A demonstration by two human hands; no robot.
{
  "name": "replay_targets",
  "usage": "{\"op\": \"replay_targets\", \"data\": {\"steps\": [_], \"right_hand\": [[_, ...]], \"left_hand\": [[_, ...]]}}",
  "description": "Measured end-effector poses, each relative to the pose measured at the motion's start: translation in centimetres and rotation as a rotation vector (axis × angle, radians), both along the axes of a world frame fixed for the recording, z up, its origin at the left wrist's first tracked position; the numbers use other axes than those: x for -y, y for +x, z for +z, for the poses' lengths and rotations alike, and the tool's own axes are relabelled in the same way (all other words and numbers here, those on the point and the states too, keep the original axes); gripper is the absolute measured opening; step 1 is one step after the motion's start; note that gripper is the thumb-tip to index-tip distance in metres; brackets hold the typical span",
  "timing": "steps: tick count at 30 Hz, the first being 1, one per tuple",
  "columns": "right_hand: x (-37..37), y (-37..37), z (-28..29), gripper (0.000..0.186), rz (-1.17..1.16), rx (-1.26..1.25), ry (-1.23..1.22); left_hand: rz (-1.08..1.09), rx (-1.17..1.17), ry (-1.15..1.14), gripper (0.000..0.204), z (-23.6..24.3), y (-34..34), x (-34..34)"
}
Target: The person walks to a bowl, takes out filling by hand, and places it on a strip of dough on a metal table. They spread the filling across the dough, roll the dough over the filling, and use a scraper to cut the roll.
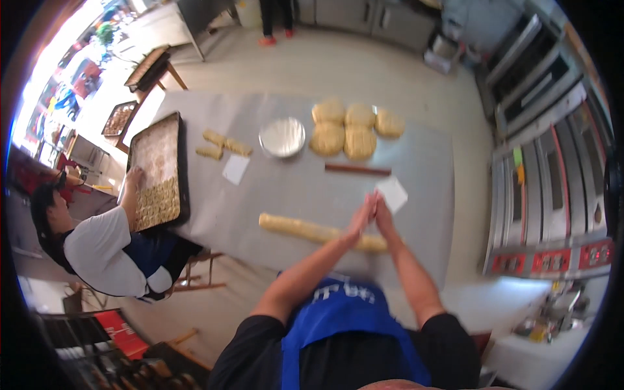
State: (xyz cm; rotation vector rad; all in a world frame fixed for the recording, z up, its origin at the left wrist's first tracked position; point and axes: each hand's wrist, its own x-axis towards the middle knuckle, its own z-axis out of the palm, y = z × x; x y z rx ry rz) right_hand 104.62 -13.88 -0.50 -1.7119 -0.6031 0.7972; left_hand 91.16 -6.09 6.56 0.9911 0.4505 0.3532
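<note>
My left hand (362, 215) and my right hand (383, 212) meet palm to palm, fingers stretched out and pointing away from me. Nothing shows between them. Just beneath and in front of my wrists, a long roll of pale yellow dough (296, 227) lies across the table; my forearms hide part of it. A white flat scraper or card (395, 195) rests right beside my right fingertips. Beyond my hands lies a thin reddish-brown wooden stick (357, 169).
Several thick rounds of dough (344, 138) sit at the table's far side. Left of them stand a bowl of white flour (282, 137), short dough strips (223, 142) and another white card (235, 169). A co-worker (97, 244) reaches into a large tray (182, 175) of small dough pieces. Ovens (546, 188) line the right.
</note>
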Motion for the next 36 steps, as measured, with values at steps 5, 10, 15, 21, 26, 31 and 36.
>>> {"op": "replay_targets", "data": {"steps": [5, 10, 15, 21, 26, 31, 36], "right_hand": [[4.4, 9.2, -0.8, 0.046, -0.008, 0.652, -0.156], [11.1, 6.4, -2.4, 0.056, 0.317, 0.681, -0.375], [16.5, 2.1, -3.1, 0.08, 0.492, 1.026, -0.272], [14.4, 3.1, -1.9, 0.076, 0.563, 0.953, -0.355], [16.0, 2.6, -2.2, 0.074, 0.502, 1.034, -0.31], [16.9, 3.0, -2.7, 0.055, 0.442, 0.846, -0.433], [10.0, 6.3, -3.9, 0.064, -0.057, 1.027, -0.416]], "left_hand": [[-0.269, -0.369, 1.412, 0.074, -4.5, 1.0, -3.5], [-0.467, -0.407, 1.813, 0.087, -10.8, -3.5, 1.7], [-0.564, -0.475, 1.768, 0.09, -9.9, -1.6, 3.5], [-0.633, -0.442, 1.735, 0.075, -10.1, 1.6, 4.4], [-0.503, -0.25, 1.798, 0.059, -11.5, 0.9, 4.2], [-0.782, -0.267, 1.742, 0.073, -8.7, 1.7, 2.6], [-0.318, -0.635, 1.747, 0.066, -10.5, -0.5, -3.2]]}}
